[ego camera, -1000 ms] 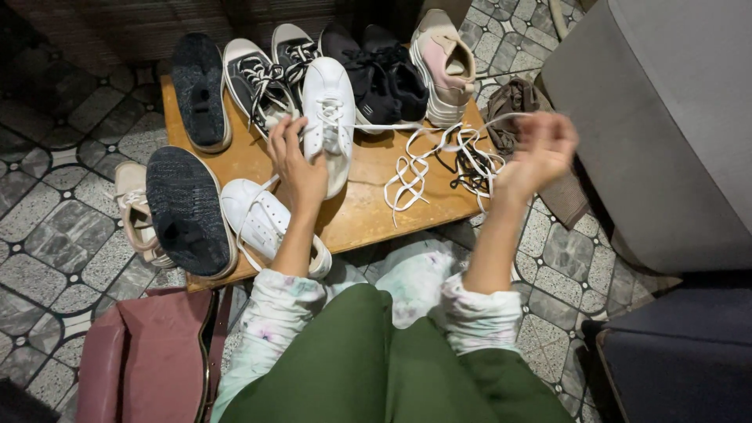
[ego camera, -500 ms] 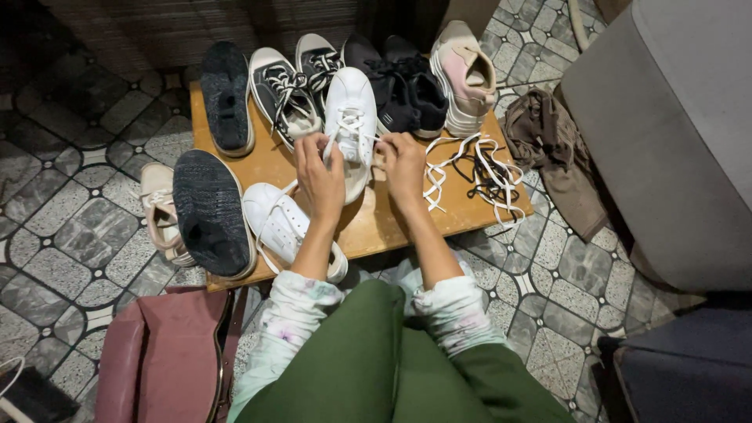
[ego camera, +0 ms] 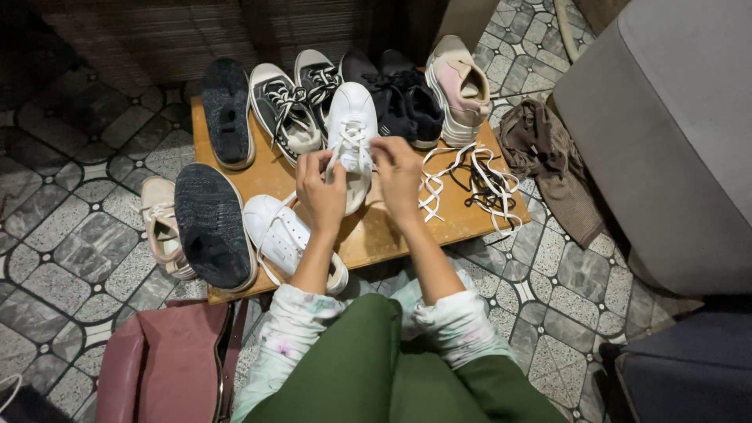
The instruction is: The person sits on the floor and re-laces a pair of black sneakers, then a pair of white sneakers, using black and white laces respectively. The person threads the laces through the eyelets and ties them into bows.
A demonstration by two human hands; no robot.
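A white sneaker [ego camera: 352, 117] lies toe-away on a low wooden table [ego camera: 368, 227]. My left hand [ego camera: 319, 188] grips its near edge and pinches the white lace at the eyelets. My right hand [ego camera: 397, 171] holds the same lace on the sneaker's right side. Its partner, a second white sneaker [ego camera: 283, 231], lies at the table's front, left of my left arm. A tangle of loose white and black laces [ego camera: 470, 178] lies to the right of my right hand.
Two dark knit slip-ons [ego camera: 210, 227], black-and-white laced sneakers [ego camera: 282, 110], black shoes [ego camera: 399, 94] and pink-lined sneakers [ego camera: 460, 86] crowd the table. A brown cloth [ego camera: 544, 157] lies on the tiled floor, beside a grey sofa [ego camera: 674, 141]. A maroon bag [ego camera: 160, 364] sits front left.
My right hand, raised far right pulling the lace a second ago, has come down to the white sneaker. My left hand stayed on the shoe. The camera view shifted slightly.
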